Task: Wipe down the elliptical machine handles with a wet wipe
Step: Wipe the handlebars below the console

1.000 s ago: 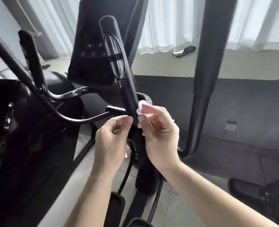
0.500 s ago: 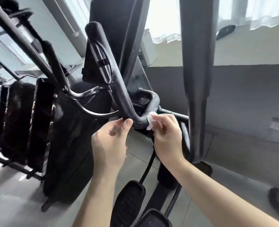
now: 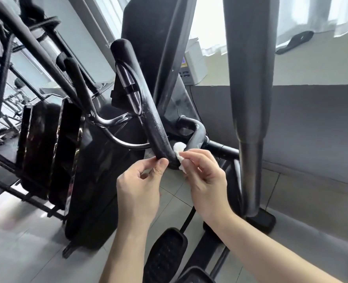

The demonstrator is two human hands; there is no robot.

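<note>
At the handle's (image 3: 154, 123) lower bend, a wipe (image 3: 179, 153) is pressed on.
Right hand (image 3: 205, 180) fingers pinch the white wipe against the bend; left hand (image 3: 140, 188) fingers curl under it, and I cannot tell whether they grip.

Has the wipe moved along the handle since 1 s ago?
Yes. The wet wipe slid down the handle, from its straight section to the lower bend.

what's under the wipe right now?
The wipe sits against the bend of the black handle, pinched by the right hand. The patch of handle beneath it is covered, and the fingers hide the wipe's lower part.
</note>
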